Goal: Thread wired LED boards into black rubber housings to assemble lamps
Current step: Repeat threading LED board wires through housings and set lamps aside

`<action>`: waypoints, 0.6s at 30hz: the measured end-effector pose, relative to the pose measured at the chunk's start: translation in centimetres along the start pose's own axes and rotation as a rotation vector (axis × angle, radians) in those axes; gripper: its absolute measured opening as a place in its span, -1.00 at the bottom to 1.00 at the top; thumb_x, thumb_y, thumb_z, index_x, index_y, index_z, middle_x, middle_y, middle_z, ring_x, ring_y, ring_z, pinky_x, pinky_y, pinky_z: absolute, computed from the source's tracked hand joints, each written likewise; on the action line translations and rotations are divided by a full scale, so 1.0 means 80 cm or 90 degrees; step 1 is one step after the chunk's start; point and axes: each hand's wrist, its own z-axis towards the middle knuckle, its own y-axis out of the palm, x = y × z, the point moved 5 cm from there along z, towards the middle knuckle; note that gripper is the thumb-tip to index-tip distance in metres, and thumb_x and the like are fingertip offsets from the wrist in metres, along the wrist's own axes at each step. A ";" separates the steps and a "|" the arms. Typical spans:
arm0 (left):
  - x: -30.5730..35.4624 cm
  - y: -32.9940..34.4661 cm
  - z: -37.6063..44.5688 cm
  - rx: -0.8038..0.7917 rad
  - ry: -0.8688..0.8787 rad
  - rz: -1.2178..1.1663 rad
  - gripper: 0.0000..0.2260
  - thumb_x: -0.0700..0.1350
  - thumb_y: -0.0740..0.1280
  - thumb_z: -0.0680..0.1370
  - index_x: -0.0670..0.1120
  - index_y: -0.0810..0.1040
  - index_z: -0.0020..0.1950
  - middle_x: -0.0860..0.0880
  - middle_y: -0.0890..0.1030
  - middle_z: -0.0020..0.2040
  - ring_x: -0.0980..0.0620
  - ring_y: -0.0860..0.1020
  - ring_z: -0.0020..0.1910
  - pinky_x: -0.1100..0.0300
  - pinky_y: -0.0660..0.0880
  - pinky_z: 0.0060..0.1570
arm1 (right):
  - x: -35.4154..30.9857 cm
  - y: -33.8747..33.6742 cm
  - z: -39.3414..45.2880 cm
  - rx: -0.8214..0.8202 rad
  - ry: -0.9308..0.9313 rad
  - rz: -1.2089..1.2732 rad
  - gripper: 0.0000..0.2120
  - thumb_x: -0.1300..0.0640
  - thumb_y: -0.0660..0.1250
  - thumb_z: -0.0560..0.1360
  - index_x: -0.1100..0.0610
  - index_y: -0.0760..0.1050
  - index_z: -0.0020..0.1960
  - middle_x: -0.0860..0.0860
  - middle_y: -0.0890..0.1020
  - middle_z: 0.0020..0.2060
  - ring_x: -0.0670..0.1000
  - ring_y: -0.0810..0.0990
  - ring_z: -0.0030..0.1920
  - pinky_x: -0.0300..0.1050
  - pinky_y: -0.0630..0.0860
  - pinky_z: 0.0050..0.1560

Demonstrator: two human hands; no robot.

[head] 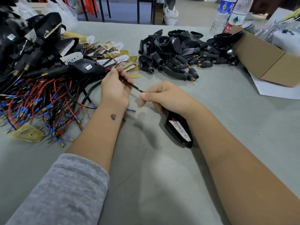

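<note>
Landmark: the grey table mat (154, 168); every place below is told from it.
Left hand (114, 90): raised over the middle of the mat, fingers curled round a thin black wire (131, 85) and gripping it.
Right hand (164, 96): just right of the left hand above the mat's middle, thumb and forefinger pinching the same wire at its near end, the other fingers wrapped round the neck of a black rubber housing (178, 132).
Wire: runs taut and slanted between the two hands, from the left hand down to the right fingertips.
Held housing: hangs below the right wrist over the mat's centre, open side up.
LED board (179, 129): a white board sits inside the held housing, with a short red lead at its upper end.
Empty housings (178, 51): a loose black heap at the mat's far edge, right of centre.
Wired boards (37, 101): a tangle of red and black leads with blue-sleeved ends at the mat's left edge; yellow and white boards lie at its far side.
Finished lamps (32, 46): piled black at the mat's far left corner.
Cardboard box (266, 62): on the mat's far right, beside the housing heap.
Bottles (230, 15): two clear plastic ones stand beyond the box.
Sleeve (65, 192): grey, pushed up the left forearm, at the mat's near edge.
</note>
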 end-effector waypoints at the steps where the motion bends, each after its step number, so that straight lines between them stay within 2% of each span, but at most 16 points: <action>1: 0.000 0.001 0.001 -0.009 0.006 0.040 -0.68 -0.14 0.02 0.71 -0.16 0.43 -0.17 -0.01 0.36 -0.37 0.17 0.31 -0.60 0.34 0.29 -0.58 | 0.001 0.002 -0.001 -0.016 0.009 -0.007 -0.73 0.06 0.33 0.57 0.25 0.67 -0.10 0.07 0.42 -0.52 -0.08 0.32 -0.53 -0.31 0.28 -0.47; 3: 0.000 0.000 0.003 -0.031 0.016 0.147 -0.68 -0.17 0.02 0.70 -0.15 0.47 -0.14 0.03 0.37 -0.42 0.19 0.21 -0.61 0.36 0.17 -0.61 | 0.004 0.005 -0.003 -0.029 0.036 -0.002 -0.73 0.06 0.33 0.58 0.25 0.66 -0.10 0.03 0.49 -0.49 -0.07 0.35 -0.52 -0.32 0.28 -0.52; 5: -0.004 0.002 0.005 -0.064 0.018 0.253 -0.71 -0.22 0.03 0.66 -0.14 0.52 -0.09 0.07 0.40 -0.50 0.18 0.18 -0.62 0.35 0.13 -0.61 | 0.007 -0.003 -0.002 0.035 0.046 0.042 -0.76 0.09 0.31 0.59 0.24 0.65 -0.09 0.00 0.52 -0.46 -0.09 0.37 -0.51 -0.30 0.26 -0.52; 8: -0.012 0.006 0.008 -0.109 0.051 0.407 -0.72 -0.23 0.01 0.63 -0.09 0.52 0.09 0.07 0.43 -0.55 0.15 0.17 -0.62 0.34 0.11 -0.60 | 0.011 -0.038 0.000 0.240 0.031 0.020 -0.83 0.16 0.28 0.57 0.13 0.64 -0.10 -0.03 0.56 -0.36 -0.12 0.44 -0.41 -0.32 0.36 -0.40; 10: -0.015 0.006 0.011 -0.118 0.074 0.458 -0.70 -0.22 0.01 0.63 -0.07 0.46 0.23 0.06 0.44 -0.57 0.13 0.17 -0.61 0.34 0.11 -0.58 | 0.021 -0.063 -0.003 0.382 0.045 0.006 -0.85 0.18 0.26 0.54 0.05 0.61 -0.08 -0.12 0.57 -0.31 -0.16 0.48 -0.32 -0.30 0.41 -0.25; 11: -0.016 0.006 0.012 -0.120 0.080 0.465 -0.69 -0.23 0.01 0.62 -0.05 0.45 0.24 0.06 0.44 -0.56 0.13 0.18 -0.61 0.34 0.12 -0.59 | 0.027 -0.075 -0.005 0.446 0.059 -0.001 -0.84 0.19 0.25 0.53 0.02 0.59 -0.05 -0.16 0.57 -0.26 -0.19 0.50 -0.27 -0.28 0.42 -0.19; 13: -0.017 0.006 0.012 -0.121 0.085 0.464 -0.70 -0.27 0.01 0.59 -0.04 0.51 0.07 0.05 0.48 -0.51 0.15 0.22 -0.60 0.33 0.17 -0.60 | 0.037 -0.095 -0.009 0.533 0.094 -0.053 -0.78 0.21 0.22 0.51 -0.01 0.56 0.05 -0.14 0.56 -0.11 -0.16 0.53 -0.09 -0.23 0.42 -0.06; 15: -0.019 0.006 0.011 -0.111 0.083 0.475 -0.68 -0.31 0.03 0.57 -0.04 0.54 -0.09 0.03 0.49 -0.39 0.18 0.30 -0.56 0.34 0.24 -0.59 | 0.047 -0.107 -0.004 0.533 0.139 -0.153 -0.62 0.27 0.16 0.49 0.01 0.51 0.23 0.00 0.52 0.14 0.03 0.45 0.19 -0.12 0.41 0.16; 16: -0.021 0.006 0.012 -0.107 0.086 0.495 -0.67 -0.31 0.04 0.56 -0.05 0.55 -0.13 0.03 0.48 -0.34 0.19 0.30 -0.55 0.34 0.25 -0.58 | 0.053 -0.109 0.002 0.503 0.165 -0.204 -0.53 0.30 0.13 0.47 0.01 0.46 0.31 0.05 0.48 0.24 0.11 0.36 0.27 -0.07 0.36 0.24; 18: -0.021 0.005 0.011 -0.102 0.091 0.535 -0.68 -0.29 0.07 0.54 -0.04 0.57 -0.19 0.05 0.44 -0.37 0.16 0.26 -0.56 0.33 0.19 -0.57 | 0.062 -0.110 0.013 0.437 0.204 -0.280 -0.43 0.34 0.11 0.45 0.02 0.38 0.41 0.08 0.43 0.35 0.17 0.29 0.33 -0.02 0.29 0.28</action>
